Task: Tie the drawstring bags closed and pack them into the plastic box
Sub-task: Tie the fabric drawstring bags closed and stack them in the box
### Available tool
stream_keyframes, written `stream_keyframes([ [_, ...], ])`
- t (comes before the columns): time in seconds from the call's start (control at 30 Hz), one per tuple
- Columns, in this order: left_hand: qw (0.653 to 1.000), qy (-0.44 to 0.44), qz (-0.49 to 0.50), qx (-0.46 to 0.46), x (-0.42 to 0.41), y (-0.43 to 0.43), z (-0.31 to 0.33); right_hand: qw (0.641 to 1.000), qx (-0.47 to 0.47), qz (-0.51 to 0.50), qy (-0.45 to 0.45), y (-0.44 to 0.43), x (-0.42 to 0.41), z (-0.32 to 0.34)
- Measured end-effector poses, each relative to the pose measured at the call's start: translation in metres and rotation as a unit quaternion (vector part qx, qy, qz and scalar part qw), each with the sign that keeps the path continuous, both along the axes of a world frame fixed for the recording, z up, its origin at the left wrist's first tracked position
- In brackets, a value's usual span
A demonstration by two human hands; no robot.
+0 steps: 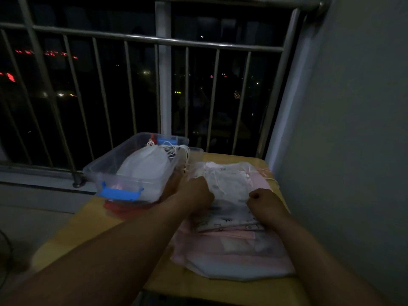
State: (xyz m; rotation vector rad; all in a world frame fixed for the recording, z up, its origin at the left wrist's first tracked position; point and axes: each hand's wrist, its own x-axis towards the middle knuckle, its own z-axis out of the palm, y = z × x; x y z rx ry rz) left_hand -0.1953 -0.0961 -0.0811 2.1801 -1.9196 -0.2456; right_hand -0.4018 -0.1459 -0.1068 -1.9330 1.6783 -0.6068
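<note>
Pretty dim out here, but the yellow surface (92, 219) looks smooth and hard. A floppy stack of flat bags (231, 246) covers most of its right side: pale pink fabric at the bottom, then a printed one. The clear plastic box (110, 155) sits at the far left corner with its blue latch (120, 193) facing me. It's rigid and see-through, and there's already a puffy white bag (145, 166) inside with thin white cords (176, 149) trailing over the far rim. So I'd say we're mid-task: some bags packed, plenty still to do. On top of the stack is a thin, crinkly white bag (229, 184), and that's the one being worked on. The left hand (194, 191) is curled tight at its left edge, the right hand (262, 199) fisted at its near right side, and both seem to be gripping the fabric. Can't make out whether a cord is actually pinched. My guess for the next move is to cinch the mouth, knot the slippery cord, then lift the bag left into the box.
</note>
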Motion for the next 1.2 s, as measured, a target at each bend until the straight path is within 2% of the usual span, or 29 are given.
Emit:
stream_keyframes([
  [0.23, 0.992, 0.11, 0.058, 0.0, -0.002, -0.01, -0.025, 0.999, -0.03, -0.027, -0.033, -0.003, -0.001, -0.016],
  [0.33, 0.977, 0.19, 0.087, -0.035, 0.001, -0.012, -0.032, 0.998, -0.038, -0.006, -0.056, -0.004, -0.001, -0.016],
  [0.47, 0.942, 0.302, 0.079, -0.126, 0.004, -0.004, -0.026, 0.988, -0.063, 0.011, -0.138, -0.003, 0.001, -0.015],
  [0.57, 0.884, 0.441, 0.053, -0.146, 0.0, 0.015, -0.015, 0.977, -0.087, 0.017, -0.196, -0.002, 0.004, -0.005],
  [0.7, 0.779, 0.619, 0.027, -0.097, 0.006, 0.038, -0.011, 0.936, 0.001, 0.046, -0.348, 0.014, 0.011, 0.013],
  [0.77, 0.735, 0.676, 0.028, -0.055, 0.011, 0.047, -0.012, 0.924, 0.047, 0.066, -0.374, 0.022, 0.01, 0.016],
  [0.8, 0.723, 0.688, 0.039, -0.045, 0.014, 0.05, -0.012, 0.92, 0.073, 0.069, -0.378, 0.026, 0.009, 0.017],
  [0.9, 0.735, 0.674, 0.059, -0.036, 0.018, 0.056, -0.017, 0.914, 0.145, 0.08, -0.369, 0.036, 0.004, 0.016],
  [1.03, 0.811, 0.582, 0.059, -0.014, 0.019, 0.056, -0.026, 0.918, 0.183, 0.065, -0.345, 0.039, -0.003, 0.012],
  [1.07, 0.819, 0.571, 0.054, -0.018, 0.019, 0.056, -0.026, 0.917, 0.189, 0.063, -0.344, 0.038, -0.005, 0.01],
  [1.13, 0.815, 0.576, 0.052, -0.031, 0.018, 0.054, -0.024, 0.908, 0.205, 0.064, -0.359, 0.035, -0.007, 0.009],
  [1.2, 0.795, 0.604, 0.051, -0.022, 0.016, 0.052, -0.021, 0.89, 0.226, 0.067, -0.391, 0.033, -0.011, 0.01],
])
